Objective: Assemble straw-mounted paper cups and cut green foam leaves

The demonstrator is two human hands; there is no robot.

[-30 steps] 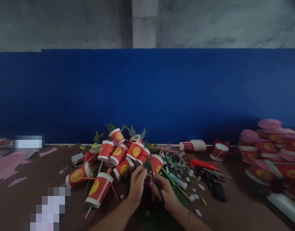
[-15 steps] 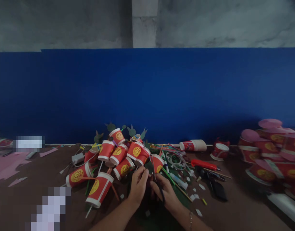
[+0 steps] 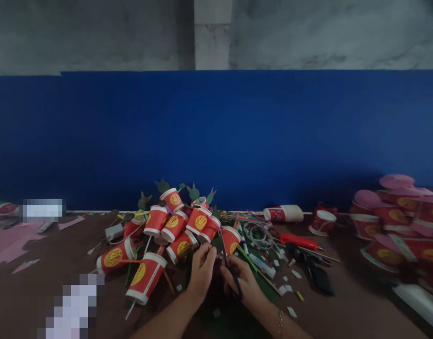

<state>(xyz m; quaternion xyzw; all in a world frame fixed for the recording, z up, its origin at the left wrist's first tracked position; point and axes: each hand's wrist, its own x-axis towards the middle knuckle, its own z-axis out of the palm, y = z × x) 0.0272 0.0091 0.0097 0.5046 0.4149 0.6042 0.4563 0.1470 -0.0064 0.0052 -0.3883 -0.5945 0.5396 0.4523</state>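
Note:
Black-handled scissors are in my right hand, its fingers wrapped round the handles and the blades pointing up and away. My left hand is closed just left of the blades, fingertips pinched on something too small to make out. Beyond both hands a red paper cup with a yellow print lies tilted. To the left is a heap of similar red cups, several with straws through them. Dark green paper lies beneath and beside my right hand.
A red cutter, a black tool, a coiled clear tube and paper scraps lie right. Farther right are cups with pink discs. Pink paper is far left; a blue partition stands behind.
The scissor blades have tilted slightly left, and my left fingertips have shifted slightly. Both hands stay in nearly the same place.

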